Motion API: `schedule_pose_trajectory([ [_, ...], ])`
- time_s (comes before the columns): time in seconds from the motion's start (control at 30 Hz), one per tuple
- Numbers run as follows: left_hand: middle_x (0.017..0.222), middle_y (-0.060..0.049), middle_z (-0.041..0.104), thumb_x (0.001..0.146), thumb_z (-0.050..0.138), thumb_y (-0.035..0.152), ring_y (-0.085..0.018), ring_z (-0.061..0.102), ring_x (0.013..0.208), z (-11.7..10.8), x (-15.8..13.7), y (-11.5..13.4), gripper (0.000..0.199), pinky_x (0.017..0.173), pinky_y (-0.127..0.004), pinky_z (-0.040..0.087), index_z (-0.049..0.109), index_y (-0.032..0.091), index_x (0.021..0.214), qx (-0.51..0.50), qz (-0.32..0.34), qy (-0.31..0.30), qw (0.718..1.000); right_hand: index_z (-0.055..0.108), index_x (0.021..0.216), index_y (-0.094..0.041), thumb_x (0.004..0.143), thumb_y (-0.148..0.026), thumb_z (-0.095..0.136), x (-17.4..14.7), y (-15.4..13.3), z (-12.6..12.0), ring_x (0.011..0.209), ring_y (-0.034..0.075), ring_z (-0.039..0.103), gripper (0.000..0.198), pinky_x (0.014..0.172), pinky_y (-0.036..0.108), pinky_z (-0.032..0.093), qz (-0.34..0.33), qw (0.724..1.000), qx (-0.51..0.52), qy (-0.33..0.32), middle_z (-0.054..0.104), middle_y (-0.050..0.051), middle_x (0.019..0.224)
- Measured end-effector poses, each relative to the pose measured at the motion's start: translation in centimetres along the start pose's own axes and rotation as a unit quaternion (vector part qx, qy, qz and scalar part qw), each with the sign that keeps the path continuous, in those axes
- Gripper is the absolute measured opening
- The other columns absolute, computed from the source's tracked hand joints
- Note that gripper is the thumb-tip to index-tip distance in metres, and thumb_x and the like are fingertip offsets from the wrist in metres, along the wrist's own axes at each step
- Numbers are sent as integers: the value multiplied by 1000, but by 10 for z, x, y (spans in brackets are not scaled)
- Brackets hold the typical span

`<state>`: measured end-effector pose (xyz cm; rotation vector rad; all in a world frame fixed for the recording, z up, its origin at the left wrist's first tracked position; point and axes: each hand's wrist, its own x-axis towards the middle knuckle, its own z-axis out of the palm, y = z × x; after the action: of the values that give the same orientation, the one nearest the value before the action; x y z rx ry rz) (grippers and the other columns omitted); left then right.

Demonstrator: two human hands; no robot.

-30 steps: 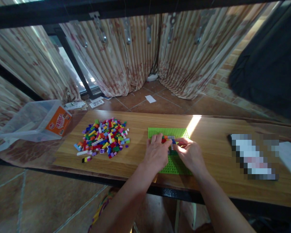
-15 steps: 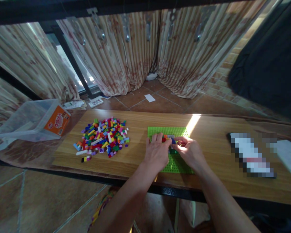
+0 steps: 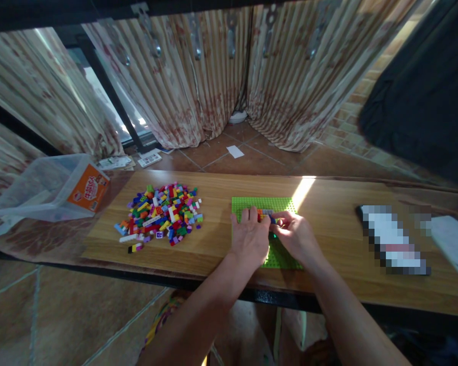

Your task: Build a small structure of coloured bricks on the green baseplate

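Observation:
A green studded baseplate (image 3: pixel 248 202) lies on the wooden table, partly covered by both hands. Across its middle runs a group of toy bricks (image 3: pixel 266 212), orange and grey among them; the fingers hide much of it. My left hand (image 3: pixel 251 239) rests on the plate with its fingers spread, the forefinger against the bricks and the thumb out of sight. Thumb and fingertips of my right hand (image 3: pixel 298 236) are closed on a small blue brick (image 3: pixel 273 221) at the right end of the group. Below it a bit of translucent green shows.
Left of the plate lies a heap of loose bricks (image 3: pixel 164 213). A clear plastic tub (image 3: pixel 41 188) with an orange label stands at the far left. On the right are a blurred-out flat object (image 3: pixel 395 241) and white paper (image 3: pixel 454 244). The table's front edge (image 3: pixel 267 296) is dark.
My left hand has shifted slightly right over the bricks, covering more of the translucent green part. The right hand keeps its pinch at almost the same spot. The view has tilted slightly.

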<state>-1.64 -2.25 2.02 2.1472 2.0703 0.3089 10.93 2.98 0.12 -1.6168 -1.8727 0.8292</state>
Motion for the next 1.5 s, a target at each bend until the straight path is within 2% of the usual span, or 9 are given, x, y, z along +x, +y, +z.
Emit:
schedule_pose_trajectory([
  [0.3, 137, -9, 45, 90, 41, 20, -29, 38, 126, 6, -5, -6, 39, 103, -58, 30, 54, 29, 125, -29, 3, 21, 999, 71, 92, -19, 73, -31, 60, 0, 7, -1, 54, 14, 55, 24, 52, 25, 36, -25, 999, -19, -12, 63, 0, 62],
  [0.4, 139, -8, 46, 90, 41, 20, -27, 42, 125, 1, -3, -11, 43, 104, -54, 32, 48, 28, 132, -68, 2, 28, 997, 71, 96, -17, 76, -31, 58, 1, 9, -5, 56, 15, 58, 27, 54, 26, 39, -21, 1000, 1, -16, 67, 2, 65],
  [0.6, 135, -11, 52, 88, 42, 14, -22, 46, 125, -15, 10, -31, 46, 108, -39, 37, 47, 16, 134, -168, -87, 85, 978, 71, 100, -15, 76, -30, 57, 2, 15, -12, 71, 18, 64, 32, 65, 29, 46, 16, 991, 104, 83, 73, 9, 84],
  [0.7, 131, -13, 55, 86, 44, 11, -21, 50, 122, -21, 13, -41, 46, 108, -35, 38, 48, 11, 132, -200, -103, 114, 968, 71, 98, -16, 75, -30, 56, 2, 15, -16, 69, 17, 63, 32, 64, 29, 45, 14, 985, 131, 112, 73, 8, 84],
  [0.83, 128, -13, 58, 87, 44, 11, -21, 53, 118, -25, 13, -46, 44, 105, -36, 42, 50, 10, 130, -196, -118, 101, 968, 72, 96, -14, 74, -29, 55, 1, 10, -19, 68, 17, 61, 32, 62, 29, 44, 18, 981, 145, 129, 72, 8, 80],
  [1.1, 126, -15, 60, 87, 45, 16, -25, 55, 117, -17, 8, -35, 44, 102, -38, 44, 51, 10, 131, -158, -105, 26, 981, 72, 98, -15, 74, -22, 51, 0, 7, -13, 69, 17, 63, 32, 66, 30, 46, 24, 989, 106, 103, 72, 7, 83],
  [1.27, 127, -14, 59, 87, 49, 21, -25, 54, 118, -8, 7, -30, 44, 104, -37, 42, 51, 11, 129, -133, -69, 25, 988, 72, 95, -17, 77, -17, 52, -2, 5, -9, 70, 17, 64, 28, 70, 30, 47, -7, 997, 22, 71, 72, 7, 83],
  [1.4, 126, -14, 59, 87, 50, 23, -25, 53, 118, -7, 8, -28, 44, 104, -38, 40, 50, 11, 129, -119, -61, 23, 991, 72, 95, -19, 79, -14, 53, -5, -2, -5, 66, 15, 63, 25, 62, 26, 45, -29, 999, -3, 24, 72, 6, 83],
  [1.5, 127, -14, 58, 86, 51, 23, -25, 53, 118, -8, 10, -27, 44, 104, -38, 40, 50, 13, 129, -111, -63, 24, 992, 72, 93, -21, 80, -16, 55, -7, -6, -4, 62, 14, 62, 22, 60, 25, 44, -36, 999, -24, 18, 72, 4, 77],
])
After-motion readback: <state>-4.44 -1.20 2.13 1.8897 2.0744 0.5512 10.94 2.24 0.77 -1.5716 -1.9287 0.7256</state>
